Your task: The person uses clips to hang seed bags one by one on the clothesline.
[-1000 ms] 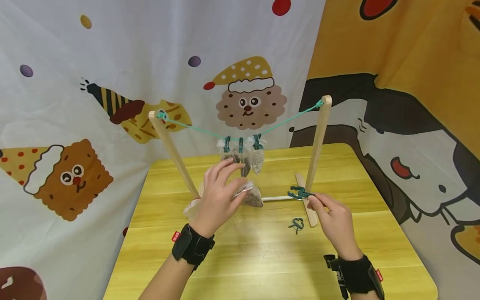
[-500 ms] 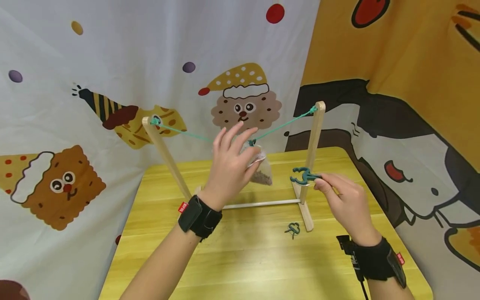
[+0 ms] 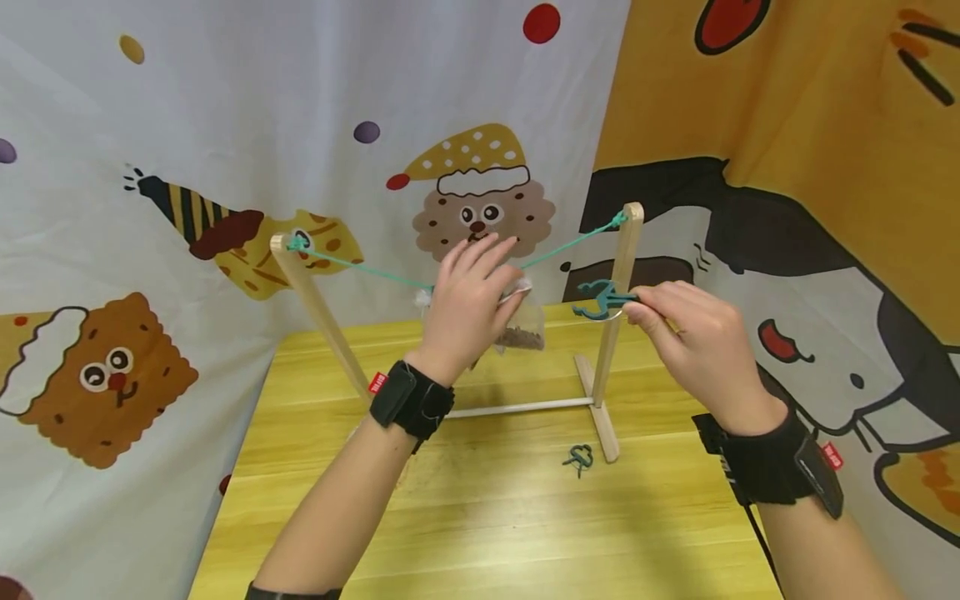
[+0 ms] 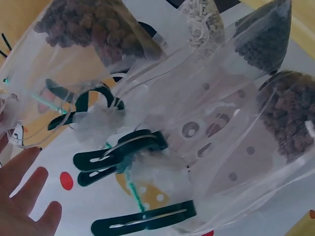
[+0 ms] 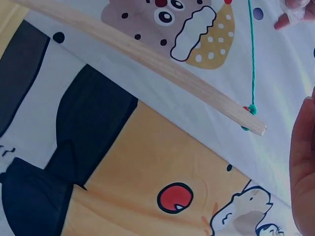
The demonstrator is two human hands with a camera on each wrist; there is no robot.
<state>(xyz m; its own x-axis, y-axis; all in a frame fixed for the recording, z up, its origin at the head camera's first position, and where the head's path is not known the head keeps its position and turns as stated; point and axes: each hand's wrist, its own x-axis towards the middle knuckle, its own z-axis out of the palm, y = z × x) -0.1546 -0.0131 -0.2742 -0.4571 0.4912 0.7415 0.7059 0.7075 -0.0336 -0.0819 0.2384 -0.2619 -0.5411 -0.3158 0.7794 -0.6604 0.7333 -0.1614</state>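
Observation:
My left hand [image 3: 467, 312] pinches the top of a clear plastic bag [image 3: 523, 337] with brown granules in its bottom, close to the green string [image 3: 573, 244]. Between the thumb and fingers of my right hand [image 3: 693, 342] is a dark green plastic clip [image 3: 597, 300], its jaws spread and facing left. Other bags hang from the string behind my left hand, mostly hidden in the head view. The left wrist view has them nearer: clear bags of dark granules [image 4: 266, 42], brown lumps [image 4: 290, 115] and pale bits [image 4: 202, 24], with green clips [image 4: 143, 217] along the string.
Two wooden posts [image 3: 318, 312] hold the string's ends, and a white rod [image 3: 525, 408] joins them low down. Another green clip [image 3: 580, 458] lies on the yellow wood-grain table [image 3: 525, 525], near the right foot [image 3: 606, 433]. A printed curtain [image 3: 300, 100] hangs behind.
My left hand has lifted the bag of brown granules from near the table up to the string. My right hand has risen with the clip to about the bag's height.

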